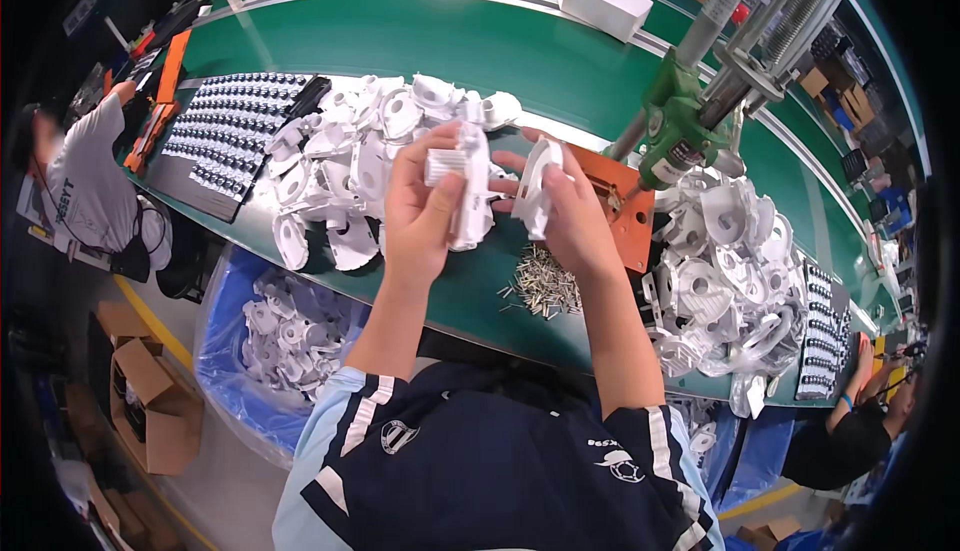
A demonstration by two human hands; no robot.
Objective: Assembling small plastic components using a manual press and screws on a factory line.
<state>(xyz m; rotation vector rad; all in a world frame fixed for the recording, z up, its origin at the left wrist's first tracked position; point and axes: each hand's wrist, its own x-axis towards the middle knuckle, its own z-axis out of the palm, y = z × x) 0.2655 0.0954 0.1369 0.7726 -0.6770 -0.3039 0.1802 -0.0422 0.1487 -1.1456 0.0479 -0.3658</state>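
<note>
My left hand point(425, 206) is closed around a white moulded plastic part point(472, 186) with a ribbed block on its side. Just to the right, my right hand point(572, 206) grips a second white plastic part point(541, 186), curved and plate-like. The two parts are held up close to each other, with a narrow gap between them. Behind my right hand stands an orange fixture plate point(630, 226) under a green press point(672, 141). Below my hands lies a heap of small metal pins point(545, 283) on the green table.
Piles of white parts lie at left point(345, 151) and right point(715, 271). Trays of small dark-and-silver pieces point(235, 126) point(822, 336) flank them. A blue-lined bin point(225, 351) stands below the table edge. Other people point(100, 186) point(850, 441) work at both sides. A white box point(605, 6) sits far back.
</note>
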